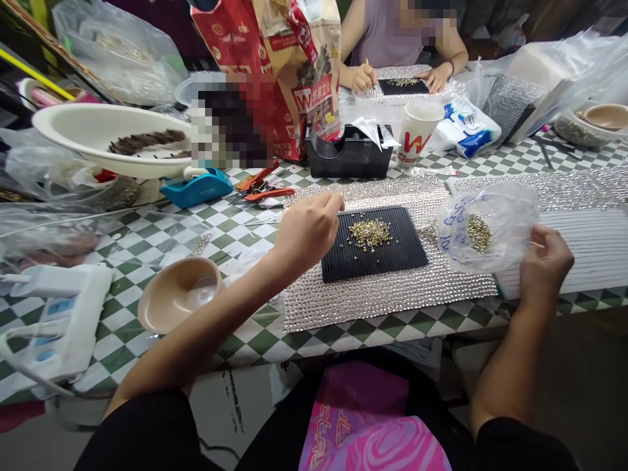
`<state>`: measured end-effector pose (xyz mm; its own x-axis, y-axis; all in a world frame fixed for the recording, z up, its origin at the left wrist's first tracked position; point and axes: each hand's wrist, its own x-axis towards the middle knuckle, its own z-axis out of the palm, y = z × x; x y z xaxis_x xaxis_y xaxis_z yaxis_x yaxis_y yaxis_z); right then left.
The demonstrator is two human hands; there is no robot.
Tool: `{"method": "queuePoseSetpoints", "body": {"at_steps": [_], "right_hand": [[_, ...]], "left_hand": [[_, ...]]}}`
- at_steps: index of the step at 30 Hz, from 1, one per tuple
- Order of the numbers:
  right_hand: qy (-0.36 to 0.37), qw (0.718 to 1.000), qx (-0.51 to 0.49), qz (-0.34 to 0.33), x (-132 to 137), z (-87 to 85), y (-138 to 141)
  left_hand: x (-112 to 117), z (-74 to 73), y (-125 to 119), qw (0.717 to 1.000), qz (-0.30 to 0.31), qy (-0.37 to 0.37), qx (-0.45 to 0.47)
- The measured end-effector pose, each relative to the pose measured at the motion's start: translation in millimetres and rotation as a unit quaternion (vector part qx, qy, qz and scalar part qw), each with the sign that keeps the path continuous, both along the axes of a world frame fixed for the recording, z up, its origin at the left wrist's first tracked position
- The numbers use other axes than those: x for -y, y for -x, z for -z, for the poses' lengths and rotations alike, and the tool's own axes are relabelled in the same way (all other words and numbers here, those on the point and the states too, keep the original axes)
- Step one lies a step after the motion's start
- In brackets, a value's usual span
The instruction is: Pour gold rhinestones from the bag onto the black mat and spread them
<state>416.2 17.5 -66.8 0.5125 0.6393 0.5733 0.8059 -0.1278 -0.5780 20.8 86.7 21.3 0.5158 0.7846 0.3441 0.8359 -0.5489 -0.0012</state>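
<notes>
A black ridged tray (375, 265) lies on a sheet of rhinestone mesh (338, 307), with a pile of small gold rhinestones (370, 233) on it. My left hand (311, 226) hovers by the tray's left edge, fingers pinched together; whatever they hold, if anything, is hidden. At the right, my right hand (547, 258) grips the edge of a clear plastic bag (510, 226) with blue handwriting. More gold rhinestones (478, 233) show inside that bag, which is held over the mesh's right part.
A tan bowl (152, 297) and a white power strip (81, 333) sit to the left. Behind are orange-handled pliers (267, 193), a black tape dispenser (350, 157), a paper cup (417, 134) and paper bags (309, 72). Across the table, a person (392, 39) works at another black tray.
</notes>
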Motion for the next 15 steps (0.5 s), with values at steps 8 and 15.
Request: {"method": "queuePoseSetpoints", "body": {"at_steps": [8,15], "right_hand": [[0.076,0.993,0.092,-0.025,16.5,-4.5,4.8],[0.210,0.973,0.054,-0.084,26.4,-6.7,15.3]], "left_hand": [[9.5,18.7,-15.9,0.989,0.148,0.022,0.016],[23.4,27.4,-75.5,0.973,0.229,0.021,0.008]]}}
